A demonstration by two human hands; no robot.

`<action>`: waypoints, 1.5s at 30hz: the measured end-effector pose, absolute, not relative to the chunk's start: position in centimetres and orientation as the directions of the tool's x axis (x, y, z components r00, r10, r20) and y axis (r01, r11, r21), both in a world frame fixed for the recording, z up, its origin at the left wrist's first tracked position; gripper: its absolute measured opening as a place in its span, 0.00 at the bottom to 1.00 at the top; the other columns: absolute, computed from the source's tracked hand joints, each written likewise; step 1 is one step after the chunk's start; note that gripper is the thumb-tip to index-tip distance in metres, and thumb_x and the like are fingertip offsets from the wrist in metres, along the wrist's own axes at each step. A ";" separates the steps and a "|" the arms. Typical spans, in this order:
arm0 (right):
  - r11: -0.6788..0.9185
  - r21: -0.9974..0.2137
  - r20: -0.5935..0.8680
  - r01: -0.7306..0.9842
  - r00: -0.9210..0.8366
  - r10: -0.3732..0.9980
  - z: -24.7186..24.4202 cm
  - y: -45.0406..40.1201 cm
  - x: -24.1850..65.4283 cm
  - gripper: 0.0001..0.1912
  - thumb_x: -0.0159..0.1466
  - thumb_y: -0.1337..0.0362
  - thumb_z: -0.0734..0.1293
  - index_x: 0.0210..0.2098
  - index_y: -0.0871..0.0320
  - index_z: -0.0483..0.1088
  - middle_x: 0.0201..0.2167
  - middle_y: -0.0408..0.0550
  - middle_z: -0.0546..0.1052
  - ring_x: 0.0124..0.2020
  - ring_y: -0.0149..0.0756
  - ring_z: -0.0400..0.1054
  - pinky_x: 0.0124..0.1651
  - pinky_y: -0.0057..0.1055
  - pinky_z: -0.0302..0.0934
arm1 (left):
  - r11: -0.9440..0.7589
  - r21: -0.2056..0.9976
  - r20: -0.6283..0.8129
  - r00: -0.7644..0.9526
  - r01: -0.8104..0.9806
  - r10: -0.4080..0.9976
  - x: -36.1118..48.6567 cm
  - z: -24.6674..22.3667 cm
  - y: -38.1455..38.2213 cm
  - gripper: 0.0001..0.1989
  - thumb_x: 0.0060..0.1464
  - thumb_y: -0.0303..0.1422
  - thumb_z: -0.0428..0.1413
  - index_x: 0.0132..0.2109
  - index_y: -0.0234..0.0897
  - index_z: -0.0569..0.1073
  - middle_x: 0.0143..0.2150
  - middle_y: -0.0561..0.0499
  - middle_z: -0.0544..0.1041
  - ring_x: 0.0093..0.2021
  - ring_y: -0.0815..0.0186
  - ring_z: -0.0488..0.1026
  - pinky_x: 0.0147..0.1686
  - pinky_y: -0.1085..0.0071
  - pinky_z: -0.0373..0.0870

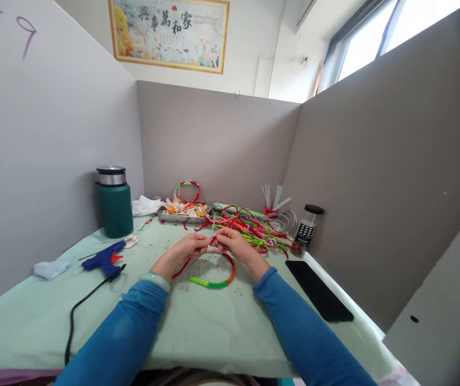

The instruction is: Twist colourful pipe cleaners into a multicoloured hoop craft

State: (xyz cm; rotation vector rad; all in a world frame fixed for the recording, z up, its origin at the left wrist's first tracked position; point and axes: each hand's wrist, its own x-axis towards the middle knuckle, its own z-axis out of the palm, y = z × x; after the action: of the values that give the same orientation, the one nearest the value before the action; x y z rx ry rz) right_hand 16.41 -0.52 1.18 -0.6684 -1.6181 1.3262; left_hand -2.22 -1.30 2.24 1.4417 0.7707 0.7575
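My left hand point(188, 249) and my right hand point(235, 246) meet above the middle of the table, fingertips pinched close together on a red pipe cleaner point(213, 240). Below and between them curves a hoop point(213, 286) wrapped in bright green, orange and red fuzzy stems. Its upper part runs up toward my fingers; whether they also grip it is hidden. One red length point(180, 268) slants down beneath my left hand. A thin pale-blue strip point(213, 227) rises just behind my fingertips; I cannot tell whether it is held.
Left: a blue glue gun point(104, 261), its cord, a green flask point(115, 209) and white tissue point(51, 269). Behind my hands, a metal tray point(182, 219) of small pieces with a finished hoop point(187, 183), beside piled pipe cleaners point(250, 225). Right: a bottle point(306, 233) and a black pad point(319, 291).
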 end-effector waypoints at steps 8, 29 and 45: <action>0.249 -0.968 0.252 -0.045 -0.272 0.929 0.6 -0.7 14.9 0.14 0.50 0.56 0.70 0.30 0.59 0.69 0.21 0.39 0.69 0.20 0.25 0.60 0.25 0.24 0.57 | -0.019 0.995 -0.022 0.405 0.095 0.914 -1.4 2.0 -1.5 0.18 0.44 0.44 0.59 0.24 0.34 0.64 0.16 0.59 0.60 0.14 0.80 0.45 0.16 0.74 0.37; 0.214 -0.973 0.219 -0.087 -0.056 0.974 0.3 0.1 15.2 0.13 0.51 0.55 0.68 0.26 0.59 0.66 0.18 0.39 0.67 0.18 0.26 0.58 0.19 0.24 0.50 | -0.044 0.988 -0.005 0.320 0.149 0.947 -0.7 1.5 -1.4 0.18 0.47 0.46 0.56 0.33 0.33 0.69 0.17 0.60 0.61 0.13 0.79 0.47 0.16 0.75 0.38; 0.155 -0.962 0.150 -0.226 0.037 0.988 -0.4 1.7 16.1 0.15 0.49 0.58 0.71 0.21 0.57 0.60 0.13 0.37 0.62 0.14 0.24 0.53 0.16 0.24 0.47 | -0.103 0.969 -0.017 0.472 0.226 0.881 -0.6 1.6 -1.7 0.20 0.47 0.48 0.55 0.35 0.33 0.72 0.15 0.61 0.53 0.14 0.77 0.44 0.17 0.73 0.37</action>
State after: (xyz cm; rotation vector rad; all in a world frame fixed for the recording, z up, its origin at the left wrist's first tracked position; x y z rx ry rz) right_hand 16.10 1.67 -0.35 -0.9386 -1.0948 1.1823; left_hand -0.62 -1.71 1.56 1.6116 0.9795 0.7388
